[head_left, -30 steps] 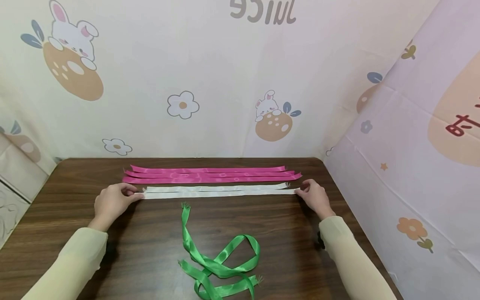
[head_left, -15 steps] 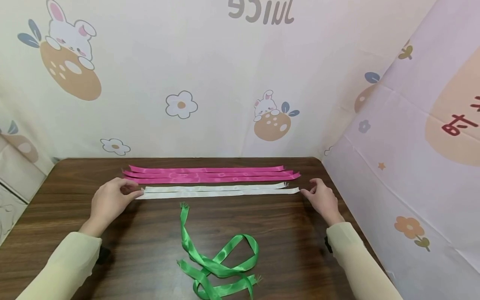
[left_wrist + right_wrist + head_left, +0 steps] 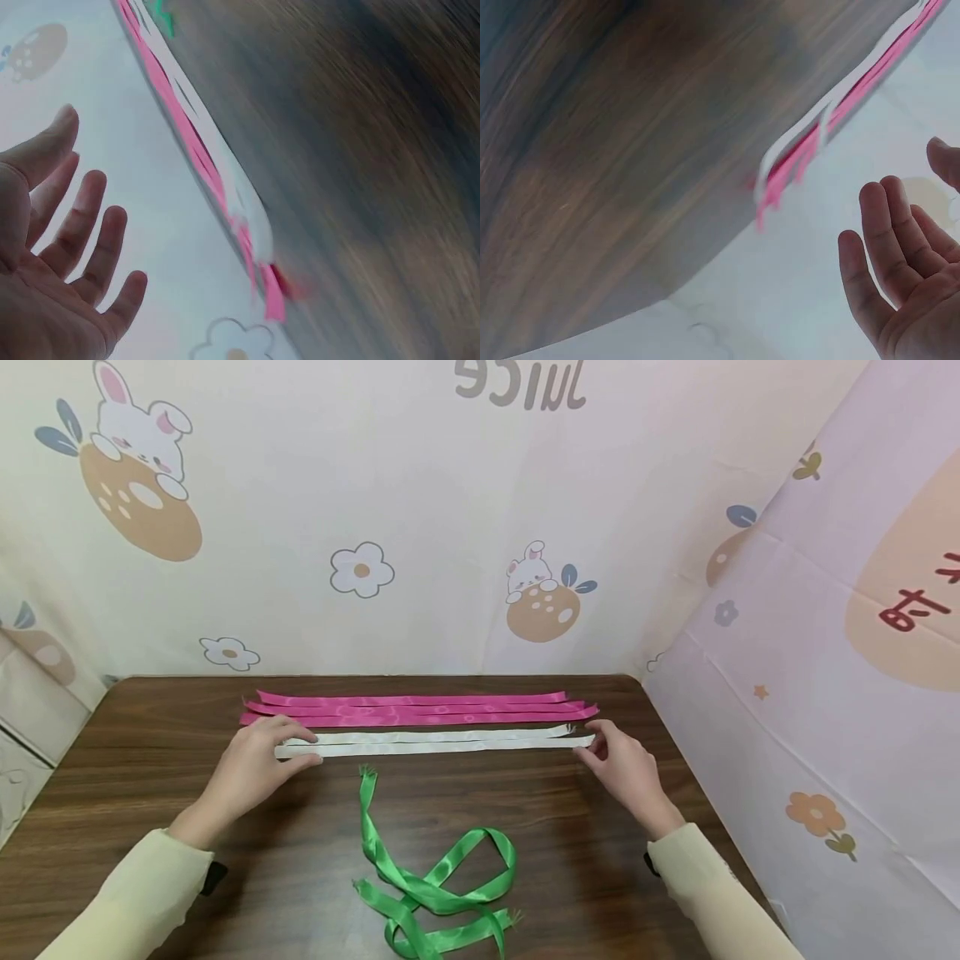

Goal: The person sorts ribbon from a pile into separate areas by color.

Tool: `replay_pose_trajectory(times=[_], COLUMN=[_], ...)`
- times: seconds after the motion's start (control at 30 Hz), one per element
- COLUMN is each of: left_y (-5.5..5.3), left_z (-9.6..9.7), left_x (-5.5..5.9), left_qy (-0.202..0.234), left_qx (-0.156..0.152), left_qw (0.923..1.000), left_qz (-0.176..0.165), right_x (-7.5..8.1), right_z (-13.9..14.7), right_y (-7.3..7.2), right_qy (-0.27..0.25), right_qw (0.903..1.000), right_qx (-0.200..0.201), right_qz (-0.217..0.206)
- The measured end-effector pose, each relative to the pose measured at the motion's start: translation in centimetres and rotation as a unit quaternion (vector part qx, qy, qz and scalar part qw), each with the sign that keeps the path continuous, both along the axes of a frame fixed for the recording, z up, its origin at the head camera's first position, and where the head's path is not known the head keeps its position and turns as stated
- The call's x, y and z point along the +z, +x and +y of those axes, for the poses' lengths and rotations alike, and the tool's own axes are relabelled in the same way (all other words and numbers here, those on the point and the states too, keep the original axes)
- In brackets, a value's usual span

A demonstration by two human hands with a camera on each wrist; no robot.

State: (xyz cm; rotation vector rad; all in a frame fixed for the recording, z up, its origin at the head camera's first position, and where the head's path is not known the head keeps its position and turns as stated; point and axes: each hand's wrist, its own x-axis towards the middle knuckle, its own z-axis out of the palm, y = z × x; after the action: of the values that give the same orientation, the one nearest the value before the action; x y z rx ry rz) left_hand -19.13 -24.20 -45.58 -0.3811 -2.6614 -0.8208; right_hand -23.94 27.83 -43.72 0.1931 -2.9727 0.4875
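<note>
Two white ribbons (image 3: 435, 747) lie side by side across the table, with frayed threads at the far one's right end. My left hand (image 3: 251, 768) is at their left ends, thumb and fingers spread apart on either side of them. At the right ends is my right hand (image 3: 626, 768), thumb and fingers beside the near ribbon's tip; contact is unclear. In the left wrist view my left hand (image 3: 64, 277) shows parted fingers and holds nothing. The right wrist view shows my right hand (image 3: 911, 300) with extended fingers, also without a thing in it.
Three pink ribbons (image 3: 420, 711) lie in a row behind the white ones, along the table's back edge. A green ribbon (image 3: 487, 889) is loosely looped nearer the front of the brown wooden table (image 3: 300, 877). A printed cloth (image 3: 435, 635) hangs behind.
My left hand has let go of the near white ribbon's left end and moved rightward over both. The right hand released the right end, drew back, then came in again.
</note>
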Motion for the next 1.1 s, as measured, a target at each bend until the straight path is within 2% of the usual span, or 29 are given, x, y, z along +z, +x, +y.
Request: replay_pose_trajectory(times=[0.1,0.3,0.5,0.7,0.8,1.1], left_y=[0.1,0.6,1.4,2.6,3.3,4.9], left_z=[0.9,2.7,4.8,6.9,7.8,9.7], left_x=[0.1,0.2,-0.1,-0.3,-0.5,-1.4], left_qy=[-0.002,-0.017,-0.039,-0.059,-0.061,-0.055], left_qx=[-0.016,-0.046,-0.107,-0.165,-0.185,-0.245], left_qw=[0.9998,0.9988,0.9934,0.9841,0.9805,0.9680], left_qz=[0.007,-0.003,0.016,0.031,0.026,0.007], right_x=[0.2,0.6,0.8,0.6,0.5,-0.7], right_z=[-1.1,-2.9,-4.9,-6.7,-7.5,-8.7], right_y=[0.8,2.4,4.4,6.3,7.0,8.1], right_qy=[-0.003,-0.010,-0.009,-0.030,-0.042,-0.027], right_qw=[0.9996,0.9957,0.9856,0.9692,0.9598,0.9287], right_qx=[0.027,0.079,0.146,0.228,0.267,0.366], right_qz=[0.012,0.047,0.084,0.088,0.075,0.056])
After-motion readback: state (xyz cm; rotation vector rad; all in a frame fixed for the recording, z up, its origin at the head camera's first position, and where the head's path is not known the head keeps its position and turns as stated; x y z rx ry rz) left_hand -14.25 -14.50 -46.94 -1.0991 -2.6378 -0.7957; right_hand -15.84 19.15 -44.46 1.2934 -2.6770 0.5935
